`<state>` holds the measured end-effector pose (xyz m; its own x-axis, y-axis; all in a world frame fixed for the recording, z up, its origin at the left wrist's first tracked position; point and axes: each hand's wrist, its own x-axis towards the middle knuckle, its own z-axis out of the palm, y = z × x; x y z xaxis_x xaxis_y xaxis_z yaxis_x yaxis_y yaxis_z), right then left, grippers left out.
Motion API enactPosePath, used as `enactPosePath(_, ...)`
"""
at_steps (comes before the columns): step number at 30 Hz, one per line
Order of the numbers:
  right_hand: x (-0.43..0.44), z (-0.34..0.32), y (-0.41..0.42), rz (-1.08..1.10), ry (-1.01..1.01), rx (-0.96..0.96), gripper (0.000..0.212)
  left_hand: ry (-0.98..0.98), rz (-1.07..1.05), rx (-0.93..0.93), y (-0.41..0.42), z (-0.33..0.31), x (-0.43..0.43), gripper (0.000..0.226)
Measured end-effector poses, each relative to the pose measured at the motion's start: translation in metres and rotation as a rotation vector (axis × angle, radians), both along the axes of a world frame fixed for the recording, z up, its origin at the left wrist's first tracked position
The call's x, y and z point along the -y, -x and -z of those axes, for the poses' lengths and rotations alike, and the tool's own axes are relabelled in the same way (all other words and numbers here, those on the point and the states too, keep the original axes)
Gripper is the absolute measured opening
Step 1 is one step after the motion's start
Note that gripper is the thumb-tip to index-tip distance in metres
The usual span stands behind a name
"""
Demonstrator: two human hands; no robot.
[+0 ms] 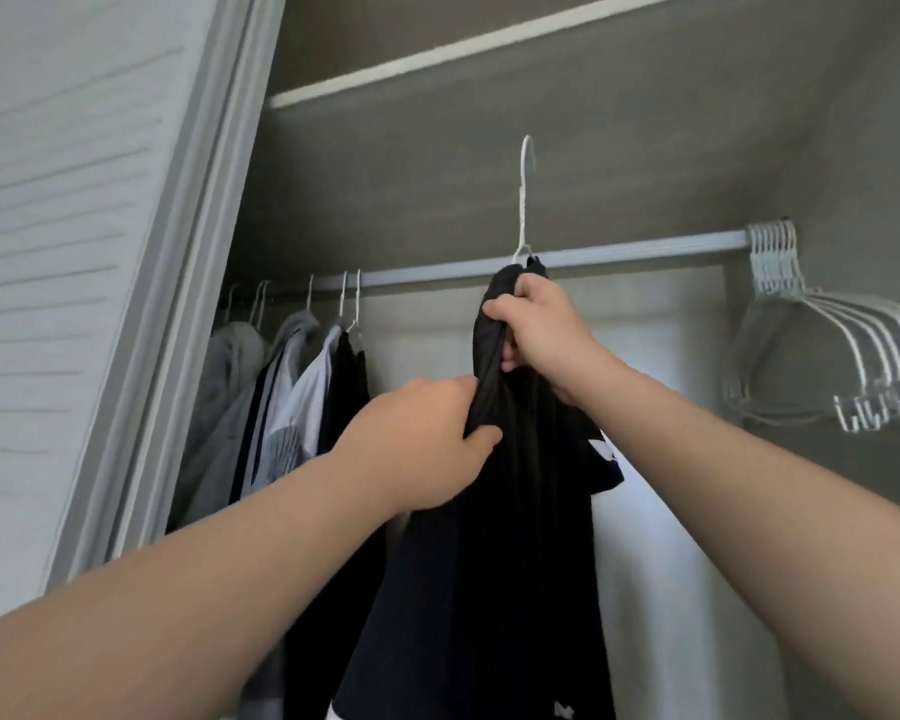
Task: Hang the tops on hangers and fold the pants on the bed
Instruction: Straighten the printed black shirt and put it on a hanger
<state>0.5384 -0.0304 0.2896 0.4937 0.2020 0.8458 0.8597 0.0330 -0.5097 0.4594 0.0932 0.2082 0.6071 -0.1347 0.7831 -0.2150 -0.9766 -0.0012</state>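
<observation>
On my feed, the fingers [497, 309] of the right hand [541, 340] are curled tight round the bunched neck of a black fabric top [515, 511]. Just below and to their left, the left hand [427, 444] pinches a fold of the same cloth between thumb and curled fingers. The top hangs straight down from both grips. Right above the right fingers rises the hook of a thin white wire hanger [525, 200]; its tip stands higher than the grey metal closet rod [645, 252] behind and is not over it. Left of the fingers, grey, white and black garments [302, 387] hang on that rod. Far right of them sits a bunch of bare white hangers [827, 345]. Above everything runs a white-edged closet shelf [437, 65].
</observation>
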Motion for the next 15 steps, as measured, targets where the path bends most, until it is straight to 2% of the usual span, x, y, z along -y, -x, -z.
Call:
enactPosePath(4,0.005,-0.034,-0.035,0.090,0.052,-0.027,0.028,-0.043,-0.047,0.030,-0.035,-0.031,0.014,0.027)
enactPosePath(9,0.017,-0.049,-0.073,0.138,0.075,-0.093,0.014,-0.087,-0.090,0.009,-0.065,-0.053,0.031,0.026)
enactPosePath(15,0.022,-0.035,-0.108,0.213,0.284,-0.131,0.019,-0.119,-0.116,-0.040,-0.088,-0.049,0.036,0.024)
